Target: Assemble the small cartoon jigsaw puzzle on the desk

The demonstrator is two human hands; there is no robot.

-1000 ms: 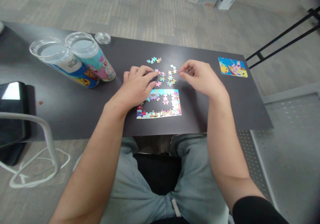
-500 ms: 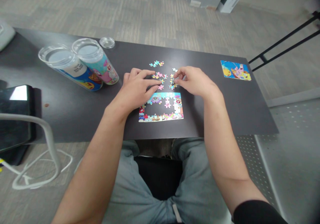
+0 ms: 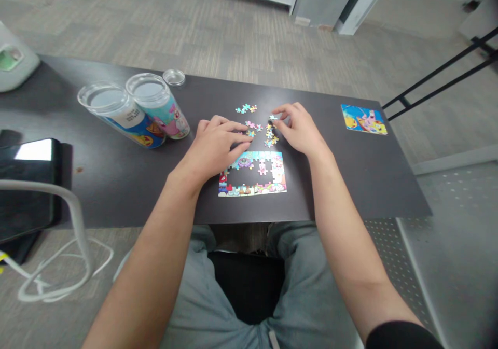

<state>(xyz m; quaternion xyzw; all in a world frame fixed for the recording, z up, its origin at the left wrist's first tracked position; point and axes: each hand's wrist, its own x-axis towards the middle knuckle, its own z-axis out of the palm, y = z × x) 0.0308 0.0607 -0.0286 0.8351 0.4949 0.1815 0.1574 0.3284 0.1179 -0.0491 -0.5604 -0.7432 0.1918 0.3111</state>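
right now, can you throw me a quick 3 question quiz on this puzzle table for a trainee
1. True or false: the partly built puzzle is complete.
2. The picture card lies: A) on the table, right of the right hand; B) on the puzzle; C) on the floor.
3. How many clear-topped tubes are on the table left of the left hand?
Key: 1 false, its middle has gaps; 2 A; 3 two.
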